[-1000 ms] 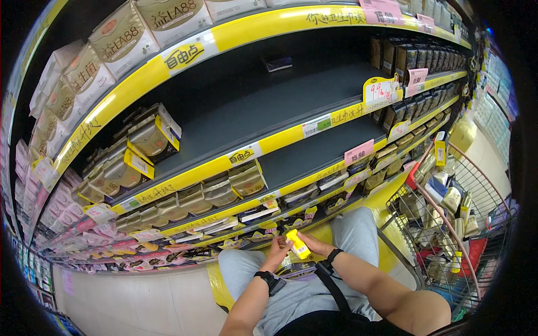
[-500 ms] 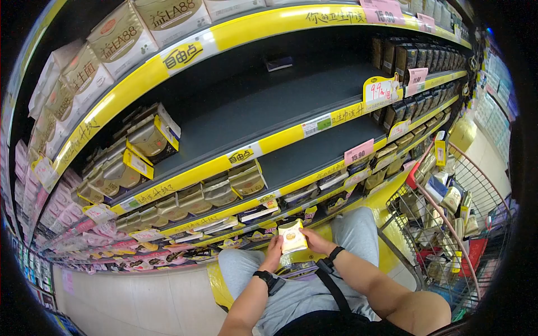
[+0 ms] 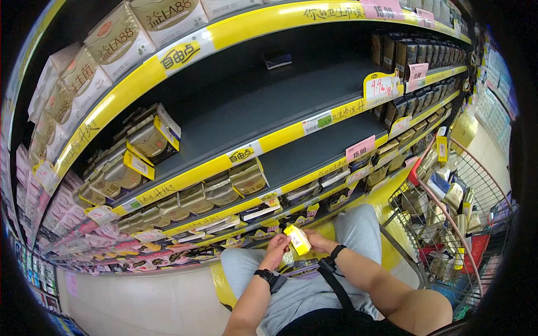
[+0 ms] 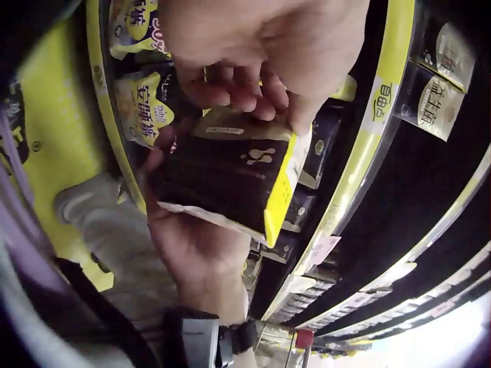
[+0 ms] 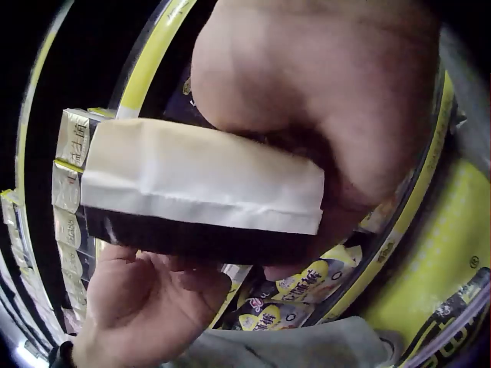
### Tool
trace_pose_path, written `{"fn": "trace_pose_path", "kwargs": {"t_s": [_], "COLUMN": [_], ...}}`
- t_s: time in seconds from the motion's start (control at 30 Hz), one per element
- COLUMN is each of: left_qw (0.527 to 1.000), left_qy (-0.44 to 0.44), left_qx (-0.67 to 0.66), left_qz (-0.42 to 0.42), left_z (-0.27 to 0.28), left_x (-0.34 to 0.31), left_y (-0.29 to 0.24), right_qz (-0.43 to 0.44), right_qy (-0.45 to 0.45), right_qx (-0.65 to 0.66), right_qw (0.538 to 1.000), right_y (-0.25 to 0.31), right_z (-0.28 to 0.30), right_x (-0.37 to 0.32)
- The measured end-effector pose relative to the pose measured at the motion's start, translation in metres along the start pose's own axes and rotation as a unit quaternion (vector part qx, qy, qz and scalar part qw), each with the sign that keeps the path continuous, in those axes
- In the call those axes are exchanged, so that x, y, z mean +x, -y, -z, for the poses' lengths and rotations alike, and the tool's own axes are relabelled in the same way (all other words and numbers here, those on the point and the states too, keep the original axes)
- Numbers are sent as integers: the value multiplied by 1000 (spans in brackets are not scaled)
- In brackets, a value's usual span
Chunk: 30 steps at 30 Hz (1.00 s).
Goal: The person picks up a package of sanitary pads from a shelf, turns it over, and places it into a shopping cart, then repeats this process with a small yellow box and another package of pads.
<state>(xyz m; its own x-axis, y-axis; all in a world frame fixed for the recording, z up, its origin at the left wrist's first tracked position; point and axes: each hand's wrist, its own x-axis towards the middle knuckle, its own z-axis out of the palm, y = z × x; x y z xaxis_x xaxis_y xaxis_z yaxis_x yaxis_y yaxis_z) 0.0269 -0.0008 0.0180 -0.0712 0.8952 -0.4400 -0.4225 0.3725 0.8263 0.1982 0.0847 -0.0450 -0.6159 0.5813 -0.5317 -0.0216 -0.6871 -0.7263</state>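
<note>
As the left hand (image 3: 278,247) and right hand (image 3: 317,241) each gripped a side with curled fingers, the pack (image 3: 297,239) sat tilted between them — shelves (image 3: 280,139) just beyond.

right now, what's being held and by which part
A small yellow-edged packet, gripped at opposite sides: left hand on its left side, right hand on its right.
</note>
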Motion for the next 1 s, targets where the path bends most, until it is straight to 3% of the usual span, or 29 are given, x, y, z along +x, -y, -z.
{"fn": "trace_pose_path", "kwargs": {"t_s": [0.07,0.17,0.37,0.57,0.77,0.87,0.97,1.0], "left_qw": [1000,997,988,989,988,987,992,992], "left_qy": [4,3,-45,28,44,28,-6,-44], "left_qx": [13,81,139,136,147,150,122,114], "left_qz": [-15,-10,44,47,36,53,22,-23], "left_z": [3,2,-12,6,1,3,1,-3], "left_x": [4,2,-14,4,0,2,1,-1], "left_y": [4,2,-11,13,6,9,9,6], "right_qz": [-24,-76,-18,-45,-41,-36,-26,-12], "right_qy": [19,123,177,182,173,170,142,131], "right_qx": [48,111,19,36,18,8,-3,3], "right_qw": [998,983,984,982,984,985,989,991], "right_y": [6,24,10,17,15,18,19,17], "right_z": [-3,-7,-3,-9,-7,-9,-9,-8], "right_x": [-4,-22,-18,-24,-23,-25,-24,-22]}}
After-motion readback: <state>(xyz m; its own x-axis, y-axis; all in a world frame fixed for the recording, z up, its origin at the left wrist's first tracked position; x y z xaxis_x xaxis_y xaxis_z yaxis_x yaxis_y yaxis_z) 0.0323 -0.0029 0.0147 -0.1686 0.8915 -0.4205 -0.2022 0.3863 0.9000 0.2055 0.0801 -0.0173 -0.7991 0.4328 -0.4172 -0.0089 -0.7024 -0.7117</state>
